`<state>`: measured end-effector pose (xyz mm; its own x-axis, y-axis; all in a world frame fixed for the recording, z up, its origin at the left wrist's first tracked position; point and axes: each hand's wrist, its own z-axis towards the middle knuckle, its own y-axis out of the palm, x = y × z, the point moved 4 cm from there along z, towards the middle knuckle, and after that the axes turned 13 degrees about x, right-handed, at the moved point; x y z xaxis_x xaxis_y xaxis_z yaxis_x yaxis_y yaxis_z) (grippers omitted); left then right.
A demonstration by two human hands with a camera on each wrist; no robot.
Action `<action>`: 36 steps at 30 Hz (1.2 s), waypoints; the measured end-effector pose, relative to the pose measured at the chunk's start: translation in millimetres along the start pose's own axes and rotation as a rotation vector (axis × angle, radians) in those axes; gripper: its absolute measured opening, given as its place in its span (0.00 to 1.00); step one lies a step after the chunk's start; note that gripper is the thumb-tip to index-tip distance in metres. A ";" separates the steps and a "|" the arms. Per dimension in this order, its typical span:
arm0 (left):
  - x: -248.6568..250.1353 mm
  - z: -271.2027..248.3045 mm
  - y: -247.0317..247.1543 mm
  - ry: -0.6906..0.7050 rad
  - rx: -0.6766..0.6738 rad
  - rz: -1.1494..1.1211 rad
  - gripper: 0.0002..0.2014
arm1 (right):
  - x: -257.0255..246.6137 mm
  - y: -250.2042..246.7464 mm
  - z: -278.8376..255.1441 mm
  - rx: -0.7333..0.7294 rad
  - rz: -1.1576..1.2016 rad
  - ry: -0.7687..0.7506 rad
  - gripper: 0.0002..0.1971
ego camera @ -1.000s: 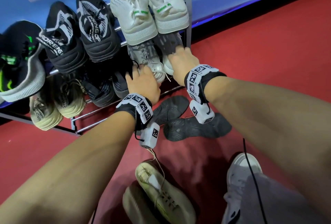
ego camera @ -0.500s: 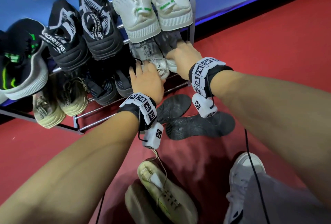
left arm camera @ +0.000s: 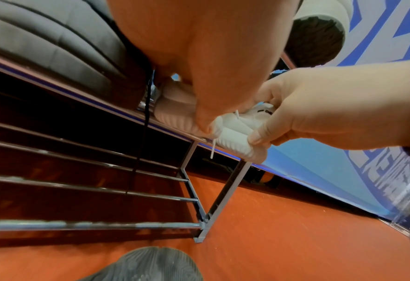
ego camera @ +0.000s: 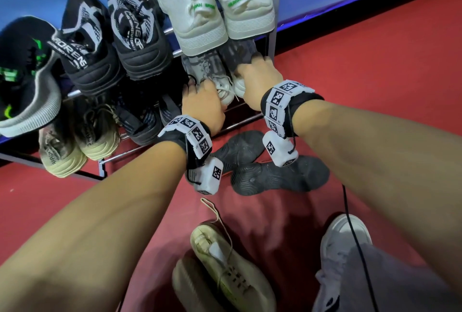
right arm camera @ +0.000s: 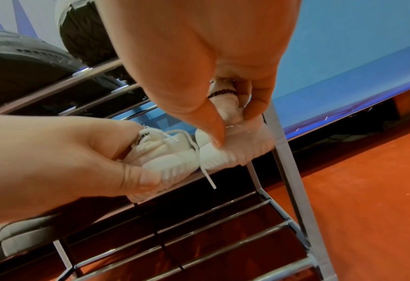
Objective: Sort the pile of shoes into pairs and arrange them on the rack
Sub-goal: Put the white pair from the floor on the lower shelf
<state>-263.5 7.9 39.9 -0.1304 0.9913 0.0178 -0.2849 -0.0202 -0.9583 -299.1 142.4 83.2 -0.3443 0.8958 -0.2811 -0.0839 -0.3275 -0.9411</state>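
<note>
Both forearms reach forward and down to the middle tier of the metal-bar shoe rack (ego camera: 272,19), at its right end. The left hand (ego camera: 203,104) has thumb and curled fingers closed round the heel of the left white knit lace-up sneaker (right arm camera: 167,161); the right hand (ego camera: 260,74) pinches the heel collar of the right white knit sneaker (right arm camera: 237,150) between thumb and fingers. The two sneakers sit side by side, touching, heels outward at the tier's front edge, just beside the rack's right upright.

On the top tier, a pair of white sneakers with green heel tabs (ego camera: 215,12) stands at the right end and a pair of black-and-white knit sneakers (ego camera: 112,37) beside it. On the red floor (ego camera: 375,87) near the rack's front lie two dark grey shoes, soles up (ego camera: 270,169), and a pair of pale cream sneakers (ego camera: 225,271).
</note>
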 end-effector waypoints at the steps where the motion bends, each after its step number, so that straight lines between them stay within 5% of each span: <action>1: -0.5 0.5 -0.6 -0.005 -0.004 -0.009 0.25 | 0.0 0.6 -0.6 0.001 0.000 -0.001 0.17; 14: 0.5 0.8 6.4 -0.003 -0.001 0.030 0.34 | 3.1 8.7 -4.6 0.025 -0.002 -0.025 0.25; 23: 4.0 -6.4 5.5 -0.114 -0.070 -0.006 0.30 | 9.5 12.9 -12.7 0.052 -0.006 -0.042 0.27; 30: 10.3 -30.6 1.1 -0.048 0.156 0.086 0.40 | 6.9 19.7 -22.4 0.191 -0.012 -0.069 0.28; 36: 4.9 -32.0 6.9 -0.009 0.127 0.014 0.44 | 12.2 24.5 -22.0 0.179 0.030 -0.070 0.29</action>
<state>-235.7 16.8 24.3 -0.1440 0.9895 0.0077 -0.4008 -0.0512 -0.9147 -284.8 151.9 52.6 -0.4128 0.8639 -0.2885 -0.2357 -0.4072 -0.8824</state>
